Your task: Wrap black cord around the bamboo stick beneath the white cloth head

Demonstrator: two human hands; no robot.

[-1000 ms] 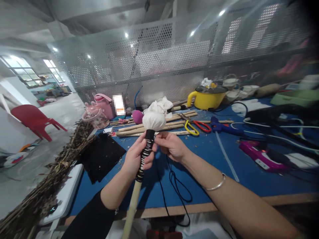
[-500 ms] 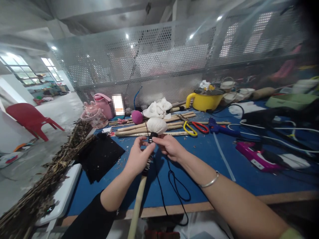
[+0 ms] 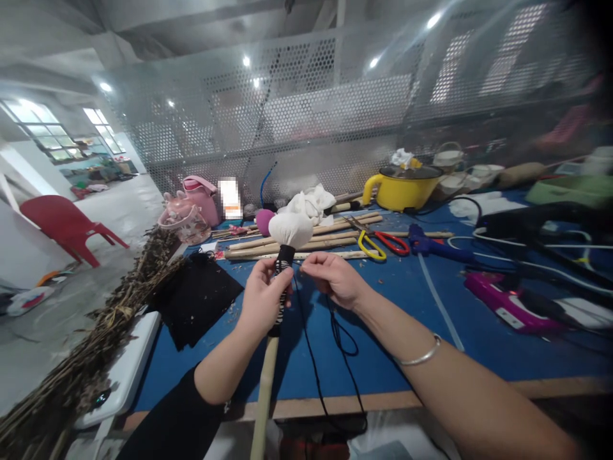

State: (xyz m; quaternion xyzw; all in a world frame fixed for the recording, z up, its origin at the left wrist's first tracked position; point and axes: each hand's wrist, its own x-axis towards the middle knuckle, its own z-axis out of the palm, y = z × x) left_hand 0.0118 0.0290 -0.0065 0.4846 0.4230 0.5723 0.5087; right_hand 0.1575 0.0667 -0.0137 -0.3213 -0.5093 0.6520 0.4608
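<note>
My left hand (image 3: 267,291) is closed around the neck of a wooden stick (image 3: 266,383) topped by a white cloth-covered ball (image 3: 290,229). Black wrapping with pale markings covers the stick below the ball. To its right, my right hand (image 3: 338,276) pinches a black cord (image 3: 306,345) that runs from the wrapped neck. The cord's slack hangs in loops over the table's front edge. The stick leans, its lower end toward me and its ball raised above the blue table (image 3: 397,332).
Behind lie wooden sticks (image 3: 330,243), scissors (image 3: 383,245) and a purple ball (image 3: 264,222). A yellow pot (image 3: 405,191) stands farther back. Right are a blue glue gun (image 3: 438,246) and a magenta power strip (image 3: 507,303). Black cloth (image 3: 196,297) and dried plants (image 3: 129,294) are left.
My right hand has moved right, away from the wrapped neck, with the cord between its fingers. The white ball has tipped slightly left and shows more of the neck.
</note>
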